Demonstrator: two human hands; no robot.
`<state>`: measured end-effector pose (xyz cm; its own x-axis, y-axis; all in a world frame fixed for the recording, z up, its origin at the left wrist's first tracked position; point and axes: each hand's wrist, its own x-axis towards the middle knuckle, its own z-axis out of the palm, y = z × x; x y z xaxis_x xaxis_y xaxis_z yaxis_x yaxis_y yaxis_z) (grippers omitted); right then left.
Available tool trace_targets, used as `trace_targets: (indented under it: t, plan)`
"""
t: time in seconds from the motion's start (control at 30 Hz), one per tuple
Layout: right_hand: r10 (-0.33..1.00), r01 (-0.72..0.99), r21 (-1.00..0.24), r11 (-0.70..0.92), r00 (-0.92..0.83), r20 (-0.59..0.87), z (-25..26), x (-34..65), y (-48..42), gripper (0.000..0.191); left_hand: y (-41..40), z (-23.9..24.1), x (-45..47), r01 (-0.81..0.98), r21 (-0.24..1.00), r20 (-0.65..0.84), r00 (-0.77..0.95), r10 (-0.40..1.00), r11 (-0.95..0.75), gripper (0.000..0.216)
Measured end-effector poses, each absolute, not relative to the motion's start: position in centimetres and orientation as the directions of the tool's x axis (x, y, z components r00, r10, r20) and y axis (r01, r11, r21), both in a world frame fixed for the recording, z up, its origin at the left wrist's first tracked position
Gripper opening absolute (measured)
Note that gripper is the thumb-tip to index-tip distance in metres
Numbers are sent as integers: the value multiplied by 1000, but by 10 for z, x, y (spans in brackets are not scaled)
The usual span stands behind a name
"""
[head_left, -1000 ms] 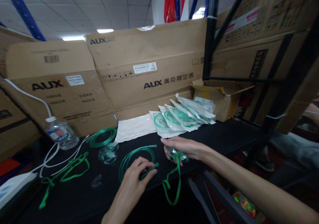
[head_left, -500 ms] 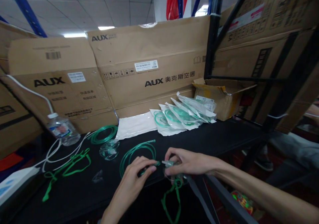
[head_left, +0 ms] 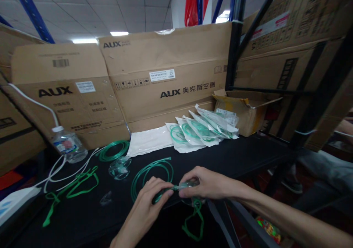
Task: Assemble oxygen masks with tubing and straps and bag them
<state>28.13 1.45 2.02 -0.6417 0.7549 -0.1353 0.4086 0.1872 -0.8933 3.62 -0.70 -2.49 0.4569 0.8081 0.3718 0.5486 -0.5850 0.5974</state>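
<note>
My left hand (head_left: 153, 198) pinches the end of a coiled green tube (head_left: 138, 172) that lies on the black table. In my right hand (head_left: 200, 183) is a clear oxygen mask (head_left: 189, 201), held by its connector, with a green elastic strap (head_left: 194, 233) hanging below. The tube end and the mask's connector meet between my fingertips; how far one sits in the other is hidden. To the left lie a second clear mask (head_left: 120, 167), another green tube coil (head_left: 113, 151) and a loose green strap (head_left: 82, 183).
Sealed pouches (head_left: 200, 128) with green tubing stand beside white pouches (head_left: 150, 141) along the back. An open carton (head_left: 253, 112) is at the back right. A clear bottle (head_left: 70, 145), white cables and a power strip (head_left: 16, 204) occupy the left side.
The gap between the tube end and the mask's connector has closed. My hands have come together, and the mask is turned slightly.
</note>
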Motion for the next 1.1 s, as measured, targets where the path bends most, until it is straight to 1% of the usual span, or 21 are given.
trace_targets:
  t: [0.13, 0.17, 0.27, 0.37, 0.43, 0.5, 0.57, 0.67, 0.73, 0.77, 0.83, 0.9, 1.0, 1.03, 1.07, 1.1]
  plan:
    - [766, 460, -841, 284, -637, -90, 25, 280, 12, 35, -9, -27, 36, 572, 551, 390, 467, 794, -607, 14]
    - [766, 469, -835, 288, -637, -93, 26, 279, 11, 35, -9, -28, 35, 575, 542, 395, 469, 790, -613, 14]
    - [758, 515, -820, 250, -631, -165, 27, 278, 9, 38, -9, -29, 34, 585, 521, 406, 471, 783, -622, 14]
    - [754, 529, -813, 244, -630, -183, 27, 278, 7, 31, -10, -28, 33, 590, 503, 400, 489, 775, -632, 14]
    - [762, 520, -805, 287, -633, -138, 26, 277, 4, 24, -11, -27, 33, 589, 487, 391, 513, 764, -644, 16]
    - [772, 519, -783, 344, -631, -78, 24, 276, 0, 21, -11, -26, 33, 591, 474, 379, 532, 757, -653, 17]
    - [770, 524, -744, 414, -638, -21, 22, 275, -5, 21, -11, -25, 34, 591, 460, 375, 547, 748, -663, 18]
    - [748, 532, -653, 539, -658, 82, 21, 273, -14, 20, -10, -25, 34, 569, 443, 395, 569, 721, -692, 19]
    - [739, 532, -615, 582, -662, 126, 22, 273, -17, 19, -9, -25, 34, 554, 445, 410, 572, 710, -703, 18]
    - [740, 532, -616, 581, -661, 127, 22, 273, -17, 19, -9, -25, 34, 547, 448, 415, 574, 706, -707, 17]
    - [748, 525, -667, 529, -659, 74, 21, 273, -14, 19, -9, -26, 34, 529, 451, 428, 579, 694, -719, 16]
    - [758, 495, -757, 426, -653, 0, 19, 272, -10, 20, -9, -26, 34, 507, 451, 451, 581, 678, -735, 16]
    - [763, 398, -907, 138, -627, -159, 17, 269, -5, 25, -10, -26, 36, 487, 456, 478, 572, 666, -745, 16]
    - [756, 366, -929, 48, -621, -205, 16, 268, -4, 26, -10, -26, 36, 484, 457, 477, 575, 665, -746, 16]
    - [751, 348, -937, 2, -619, -228, 16, 267, -4, 28, -10, -26, 37, 486, 455, 470, 580, 665, -746, 17]
    - [754, 347, -938, 11, -619, -220, 16, 267, -4, 28, -11, -25, 37, 488, 450, 463, 588, 663, -748, 17]
